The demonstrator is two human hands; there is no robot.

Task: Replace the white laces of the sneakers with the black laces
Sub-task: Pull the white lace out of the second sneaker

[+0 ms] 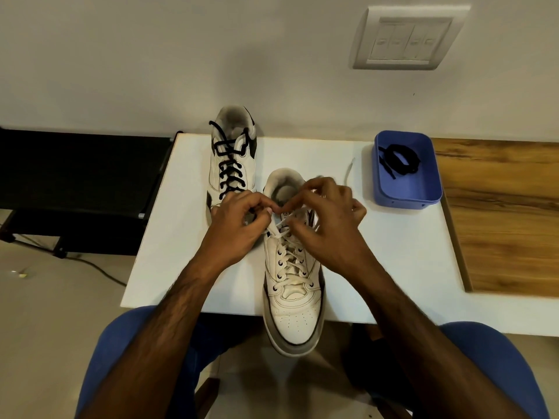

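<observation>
Two white sneakers stand on the white table (pixel 393 267). The far sneaker (pixel 233 155) at the back left is laced with a black lace (pixel 228 167). The near sneaker (pixel 292 285) points toward me, its toe over the table's front edge, and carries a white lace (pixel 290 258). My left hand (pixel 239 225) and my right hand (pixel 326 225) both pinch the white lace at the sneaker's top eyelets. A loose end of the white lace (pixel 348 173) trails past my right hand. A coiled black lace (pixel 400 160) lies in the blue tray (pixel 406 195).
The blue tray stands at the table's back right, beside a wooden surface (pixel 499 219). A black stand (pixel 81 182) sits left of the table, with a cable on the floor. A wall switch panel (pixel 408 37) is above. My knees in blue trousers are below the table edge.
</observation>
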